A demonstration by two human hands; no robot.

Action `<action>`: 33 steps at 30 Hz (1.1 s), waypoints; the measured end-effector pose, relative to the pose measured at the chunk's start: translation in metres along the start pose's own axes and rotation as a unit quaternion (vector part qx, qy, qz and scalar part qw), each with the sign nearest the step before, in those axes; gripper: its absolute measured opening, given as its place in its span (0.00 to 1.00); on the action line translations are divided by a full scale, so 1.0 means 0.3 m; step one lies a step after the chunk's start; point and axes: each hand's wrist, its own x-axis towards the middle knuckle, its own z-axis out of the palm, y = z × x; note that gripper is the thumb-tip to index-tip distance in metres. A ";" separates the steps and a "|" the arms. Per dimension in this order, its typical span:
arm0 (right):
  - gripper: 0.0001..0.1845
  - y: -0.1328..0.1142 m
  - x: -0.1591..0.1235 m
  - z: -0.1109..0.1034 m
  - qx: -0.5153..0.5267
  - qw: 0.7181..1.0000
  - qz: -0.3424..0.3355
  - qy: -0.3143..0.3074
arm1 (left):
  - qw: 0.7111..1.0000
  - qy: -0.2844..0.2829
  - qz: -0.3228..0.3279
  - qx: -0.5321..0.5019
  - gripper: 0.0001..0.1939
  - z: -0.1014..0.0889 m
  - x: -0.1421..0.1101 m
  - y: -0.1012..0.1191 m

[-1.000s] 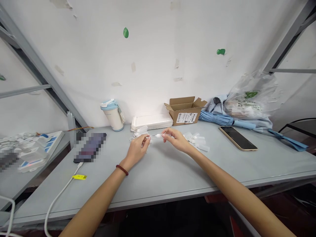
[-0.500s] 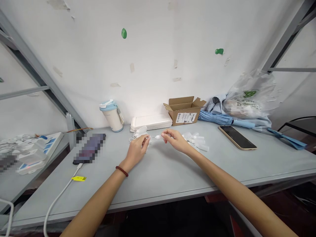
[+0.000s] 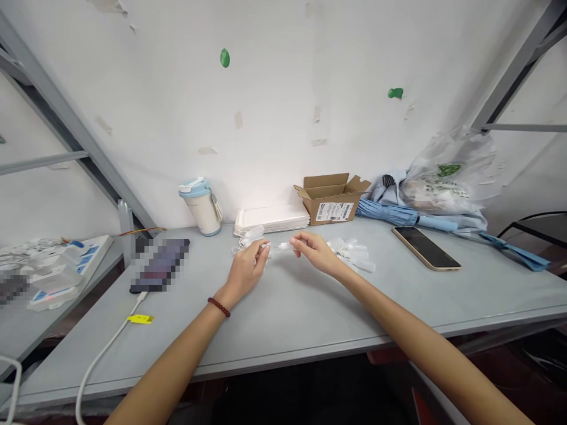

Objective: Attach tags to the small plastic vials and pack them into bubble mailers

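Observation:
My left hand (image 3: 246, 269) is closed in a pinch on a small white piece near the middle of the grey table (image 3: 287, 313). My right hand (image 3: 313, 251) pinches a small white plug-like part (image 3: 283, 245) with a thin tip that points at the left hand's fingers. The two hands are a few centimetres apart, just above the table. A tangle of white cable (image 3: 245, 239) lies behind the left hand. Small clear plastic bags (image 3: 354, 252) lie behind the right hand.
At the back stand a white and blue cup (image 3: 201, 206), a stack of white trays (image 3: 271, 218) and an open cardboard box (image 3: 332, 198). A phone (image 3: 425, 248), blue umbrella (image 3: 407, 215) and plastic bag (image 3: 452, 174) are right; another phone (image 3: 160, 264) with white charging cable (image 3: 106, 351) left.
The hands stay almost in place; the right hand's white part has come slightly closer to the left hand's fingers. The view has shifted a little.

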 end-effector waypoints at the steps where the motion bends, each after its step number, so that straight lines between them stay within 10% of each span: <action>1: 0.17 0.000 0.000 0.000 -0.001 1.000 0.000 0.000 | 1.000 0.002 -0.001 -0.001 0.15 0.000 0.000 0.001; 33: 0.19 -0.012 -0.001 -0.003 0.004 1.000 0.016 0.024 | 0.999 -0.035 -0.013 -0.018 0.14 0.010 0.004 -0.019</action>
